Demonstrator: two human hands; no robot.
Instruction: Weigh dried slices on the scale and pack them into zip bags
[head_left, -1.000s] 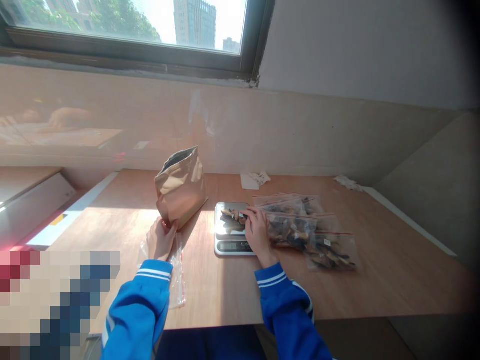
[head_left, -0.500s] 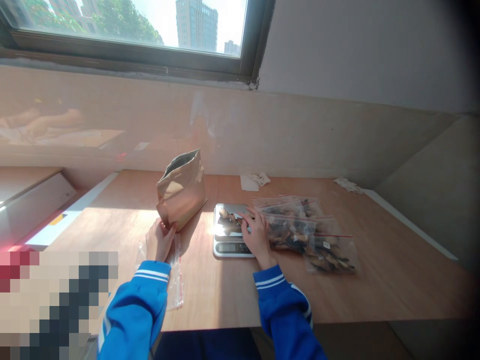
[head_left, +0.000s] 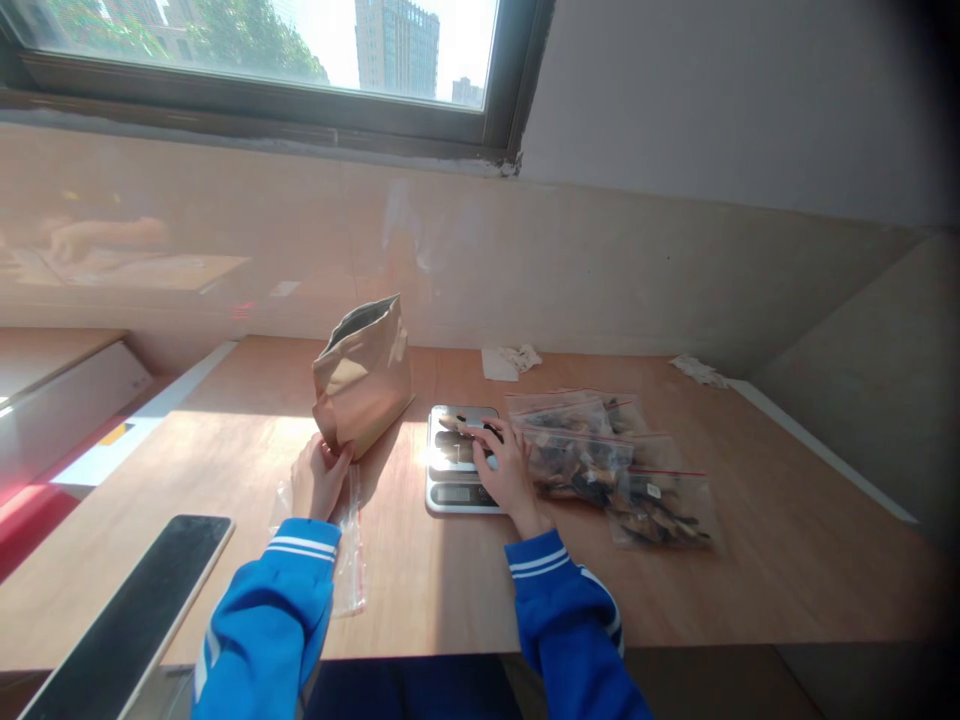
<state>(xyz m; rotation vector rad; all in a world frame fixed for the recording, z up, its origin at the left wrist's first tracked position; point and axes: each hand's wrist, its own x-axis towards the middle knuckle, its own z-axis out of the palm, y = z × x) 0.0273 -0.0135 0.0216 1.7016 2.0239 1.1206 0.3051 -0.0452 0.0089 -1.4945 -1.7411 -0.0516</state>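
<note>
Dried pieces (head_left: 450,423) on the scale (head_left: 439,505) lie a little differently than they did in the earlier frame, and the fingers of the right hand (head_left: 510,475) have shifted over them. The pieces are on the metal plate, toward its far side, partly under those fingers. The right fingers are spread fairly wide, thumb set apart and low over the plate; whether a piece is caught between them, I cannot tell. The display is too small to read.

Sorting or adjusting the pieces on the plate seems to be the step in hand. Lifting one from here would call for a light pinch of thumb and fingertips, without leaning on the plate.

Left of the scale stands a brown pouch (head_left: 364,400), its mouth gaping. The left hand (head_left: 319,485) has its thumb and fingers closed narrowly on the pouch's lower near corner, which seems to steady it. A flat clear bag (head_left: 351,580) lies partly under that wrist. Right of the scale, filled clear bags (head_left: 660,510) overlap on the table (head_left: 787,570). Farther back is a crumpled tissue (head_left: 523,357).
</note>
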